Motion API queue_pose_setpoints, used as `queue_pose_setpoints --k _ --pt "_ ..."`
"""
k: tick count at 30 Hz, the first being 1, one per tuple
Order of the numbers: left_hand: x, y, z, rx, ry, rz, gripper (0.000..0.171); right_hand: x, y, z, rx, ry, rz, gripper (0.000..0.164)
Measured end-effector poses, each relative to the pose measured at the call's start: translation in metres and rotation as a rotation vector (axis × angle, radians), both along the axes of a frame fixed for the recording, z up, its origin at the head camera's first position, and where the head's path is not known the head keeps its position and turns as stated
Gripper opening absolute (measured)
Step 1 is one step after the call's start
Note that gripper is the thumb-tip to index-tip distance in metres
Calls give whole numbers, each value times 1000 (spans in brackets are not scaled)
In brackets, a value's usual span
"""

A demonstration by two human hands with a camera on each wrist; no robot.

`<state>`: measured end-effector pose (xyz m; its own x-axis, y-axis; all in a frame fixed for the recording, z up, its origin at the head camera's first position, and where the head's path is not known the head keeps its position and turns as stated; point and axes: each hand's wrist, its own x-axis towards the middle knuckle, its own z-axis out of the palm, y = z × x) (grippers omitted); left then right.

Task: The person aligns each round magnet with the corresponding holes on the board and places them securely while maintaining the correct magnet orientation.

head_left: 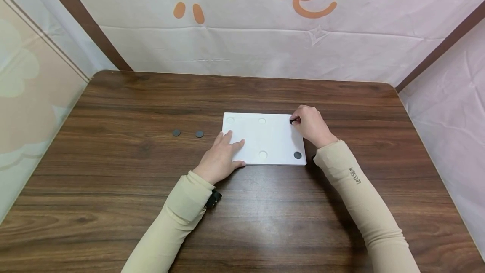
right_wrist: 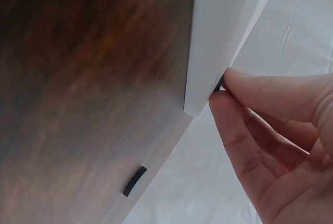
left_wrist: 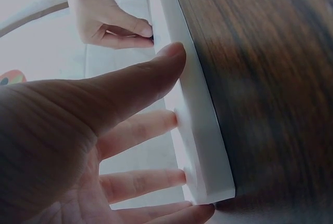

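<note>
A white rectangular board (head_left: 273, 138) with shallow round recesses lies on the table. A dark round disc (head_left: 297, 155) sits at its near right corner. My left hand (head_left: 221, 157) rests on the board's left end with its fingers spread, the thumb (left_wrist: 166, 68) against the near edge. At the far right corner, my right hand (head_left: 310, 125) pinches a small black disc (head_left: 293, 121) between thumb and fingertips, close over the board. Most of that disc is hidden by the fingers in the right wrist view.
Two dark discs, a left one (head_left: 176, 132) and a right one (head_left: 199, 134), lie on the wooden table (head_left: 113, 180) left of the board. A black curved piece (right_wrist: 135, 181) lies past the board's corner in the right wrist view. A printed cloth (head_left: 242, 49) hangs behind the table.
</note>
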<state>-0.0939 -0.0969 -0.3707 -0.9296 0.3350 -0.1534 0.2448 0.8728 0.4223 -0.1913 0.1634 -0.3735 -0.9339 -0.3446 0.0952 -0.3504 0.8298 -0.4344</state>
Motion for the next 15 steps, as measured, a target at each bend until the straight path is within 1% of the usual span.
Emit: queue_pose_setpoints --k 7,15 --pt "0 1 0 0 0 0 58 0 -1 0 12 2 2 17" --pt "0 0 2 -2 -3 0 57 0 -2 1 12 -9 -16 15"
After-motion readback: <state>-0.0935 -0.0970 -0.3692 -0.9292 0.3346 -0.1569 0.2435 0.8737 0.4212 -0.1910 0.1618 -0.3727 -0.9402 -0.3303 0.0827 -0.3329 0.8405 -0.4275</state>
